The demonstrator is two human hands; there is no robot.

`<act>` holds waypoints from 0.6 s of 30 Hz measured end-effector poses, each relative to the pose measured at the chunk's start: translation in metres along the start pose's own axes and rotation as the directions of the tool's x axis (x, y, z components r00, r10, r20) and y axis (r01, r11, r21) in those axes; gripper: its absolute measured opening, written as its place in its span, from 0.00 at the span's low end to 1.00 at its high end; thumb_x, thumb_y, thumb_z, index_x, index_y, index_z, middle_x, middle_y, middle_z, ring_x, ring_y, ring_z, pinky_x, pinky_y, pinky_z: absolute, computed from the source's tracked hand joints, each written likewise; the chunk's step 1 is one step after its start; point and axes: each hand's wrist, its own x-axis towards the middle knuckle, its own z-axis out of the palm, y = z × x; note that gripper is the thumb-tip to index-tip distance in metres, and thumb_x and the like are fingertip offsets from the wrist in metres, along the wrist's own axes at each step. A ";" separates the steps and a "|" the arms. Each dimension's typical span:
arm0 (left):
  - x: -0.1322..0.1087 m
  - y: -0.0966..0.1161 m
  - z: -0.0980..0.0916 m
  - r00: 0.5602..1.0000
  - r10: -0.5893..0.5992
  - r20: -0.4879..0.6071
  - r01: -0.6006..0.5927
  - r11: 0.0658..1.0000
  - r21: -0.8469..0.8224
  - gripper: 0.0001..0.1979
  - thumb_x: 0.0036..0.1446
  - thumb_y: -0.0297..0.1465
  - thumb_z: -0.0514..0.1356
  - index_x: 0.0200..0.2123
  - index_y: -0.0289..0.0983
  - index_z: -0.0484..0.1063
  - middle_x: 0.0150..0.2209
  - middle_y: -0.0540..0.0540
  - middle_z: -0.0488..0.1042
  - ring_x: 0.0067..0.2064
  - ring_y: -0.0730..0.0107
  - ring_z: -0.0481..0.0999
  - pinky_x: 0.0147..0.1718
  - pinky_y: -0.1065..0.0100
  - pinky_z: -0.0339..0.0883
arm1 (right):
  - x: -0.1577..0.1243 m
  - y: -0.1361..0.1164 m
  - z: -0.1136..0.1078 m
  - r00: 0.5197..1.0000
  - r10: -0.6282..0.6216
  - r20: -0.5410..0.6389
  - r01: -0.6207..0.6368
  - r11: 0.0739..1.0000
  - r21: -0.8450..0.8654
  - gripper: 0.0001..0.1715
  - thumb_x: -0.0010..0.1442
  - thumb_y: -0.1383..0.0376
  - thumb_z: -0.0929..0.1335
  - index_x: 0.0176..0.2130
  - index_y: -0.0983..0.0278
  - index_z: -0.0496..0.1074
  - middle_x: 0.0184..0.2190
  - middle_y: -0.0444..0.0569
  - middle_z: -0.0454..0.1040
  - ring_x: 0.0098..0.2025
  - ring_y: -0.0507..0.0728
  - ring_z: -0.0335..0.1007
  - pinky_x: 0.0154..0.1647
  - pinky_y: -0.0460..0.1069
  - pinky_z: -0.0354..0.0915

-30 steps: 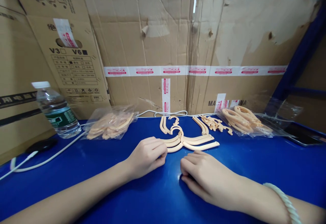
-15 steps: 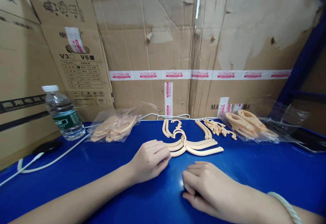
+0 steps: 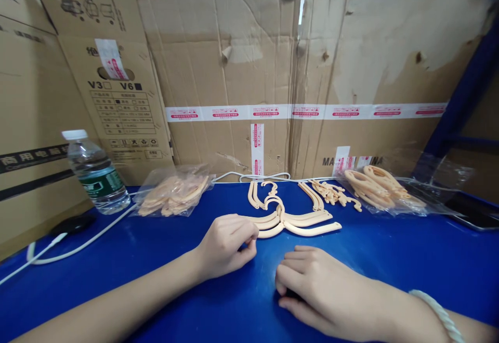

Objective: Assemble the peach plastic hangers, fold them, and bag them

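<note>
Beige plastic folding hangers (image 3: 281, 218), several assembled ones one behind another, lie spread on the blue table, hooks toward the back. My left hand (image 3: 228, 244) is closed in a loose curl at the left end of the nearest hanger. It covers that end, and no object shows between thumb and forefinger. Lower right, my right hand (image 3: 307, 286) rests on the table, fingers curled in and apart from the hangers. Behind the assembled hangers lie loose hanger arms (image 3: 311, 196), a loose hook (image 3: 270, 188) and a pile of small hooks (image 3: 331, 193).
Clear bags of beige hanger parts lie at the left (image 3: 175, 195) and right (image 3: 380, 189). A water bottle (image 3: 95, 176), a black device (image 3: 73, 225) and a white cable (image 3: 88, 241) are at the left. A phone (image 3: 473, 215) lies far right. Cardboard (image 3: 234, 83) walls the back.
Both hands have shifted slightly to the left; the thumb and forefinger of my left hand have drawn a little apart. The hangers lie as before.
</note>
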 end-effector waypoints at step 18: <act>0.003 -0.008 -0.010 0.992 -0.024 -0.122 0.037 0.993 0.110 0.09 0.58 0.24 0.57 0.26 0.38 0.64 0.17 0.56 0.67 0.18 0.77 0.66 0.21 0.74 0.59 | 0.004 0.010 -0.006 0.984 0.004 -0.176 -0.025 0.993 -0.119 0.11 0.65 0.66 0.60 0.29 0.61 0.59 0.24 0.42 0.65 0.25 0.52 0.56 0.28 0.46 0.53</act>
